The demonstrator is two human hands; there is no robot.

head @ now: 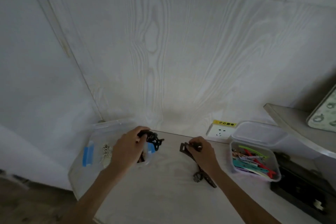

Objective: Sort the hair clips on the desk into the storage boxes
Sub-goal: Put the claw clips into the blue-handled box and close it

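My left hand [127, 148] is closed on a dark claw hair clip [154, 140], held at the right rim of a clear storage box with blue latches [85, 165] on the desk's left. A silvery clip [106, 152] lies inside that box. My right hand [201, 152] grips a dark brown flat hair clip [184, 148] just above the desk. Two more dark clips [204, 178] lie under my right wrist. A second clear box [236, 143] on the right holds several colourful clips [251, 162].
The pale wood-grain desk [163, 196] meets a wall with a socket and yellow warning label [221, 129]. A dark case [301, 187] sits at the right edge, below a shelf [291, 123]. The desk's left edge drops to the floor.
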